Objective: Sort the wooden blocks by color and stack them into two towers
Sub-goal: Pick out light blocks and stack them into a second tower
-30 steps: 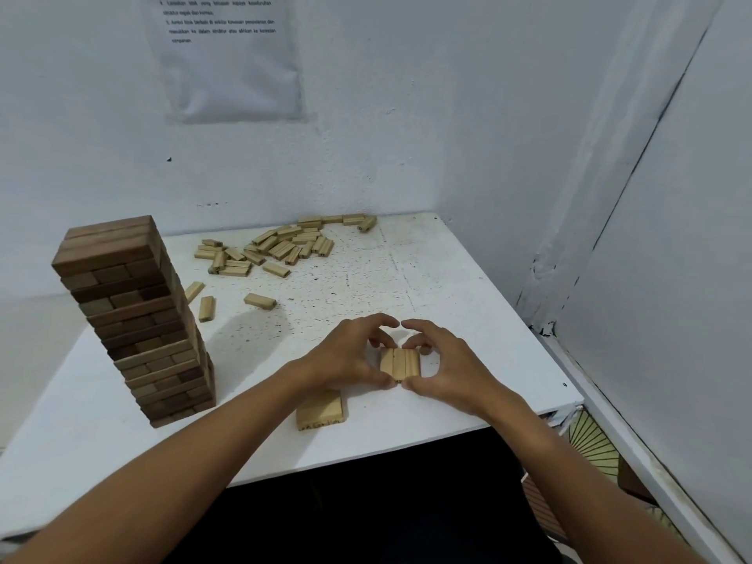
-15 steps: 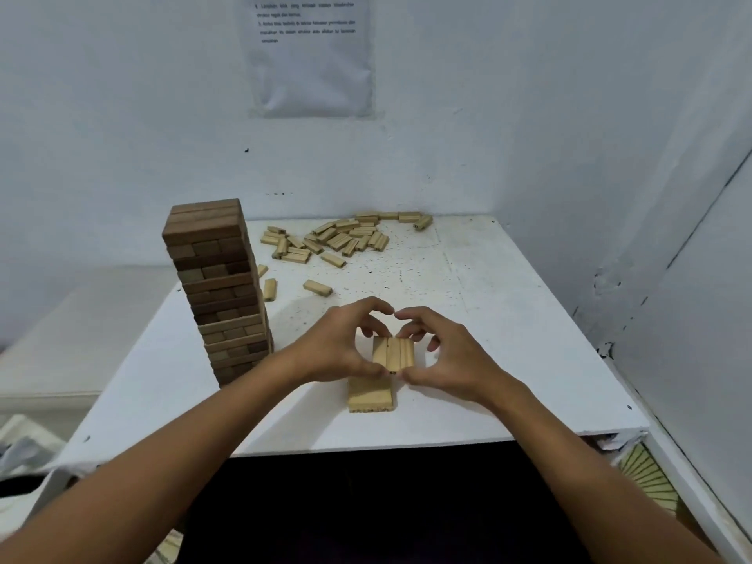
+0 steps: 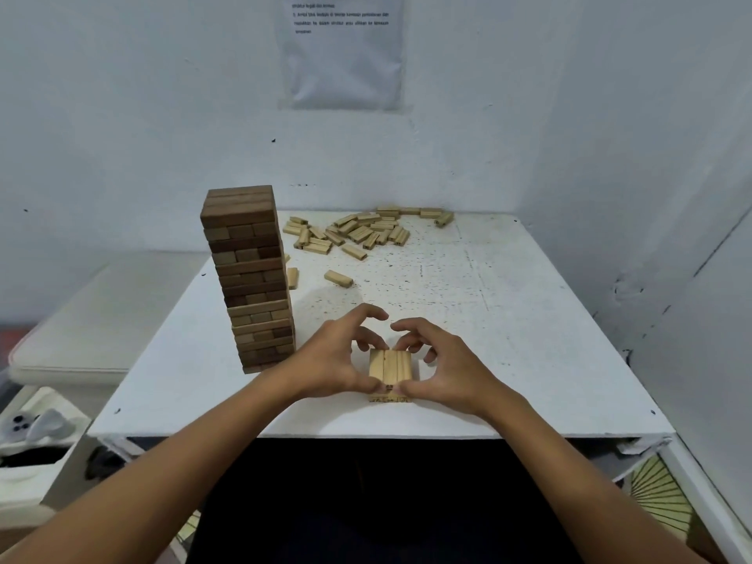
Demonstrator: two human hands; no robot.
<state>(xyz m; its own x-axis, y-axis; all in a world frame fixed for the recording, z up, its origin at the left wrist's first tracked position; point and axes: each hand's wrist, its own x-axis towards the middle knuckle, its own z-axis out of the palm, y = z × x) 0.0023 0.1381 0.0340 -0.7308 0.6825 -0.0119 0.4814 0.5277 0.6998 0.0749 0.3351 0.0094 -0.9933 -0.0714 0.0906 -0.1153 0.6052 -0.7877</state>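
Grip: our left hand (image 3: 333,356) and right hand (image 3: 443,364) pinch the light layer (image 3: 392,365).
Advice: we square it over the base layer (image 3: 390,399), then release gently.

Your camera caught the room in soft, even, rather dim light with a cool bluish cast. The white counter (image 3: 529,339) was the brightest surface, without glare. The brown tower (image 3: 250,278) threw a faint shadow to its right, and your hands left soft shadows beneath them. The wide lens bent the walls outward at the edges. The print on the wall sheet (image 3: 342,50) was too blurred to read.
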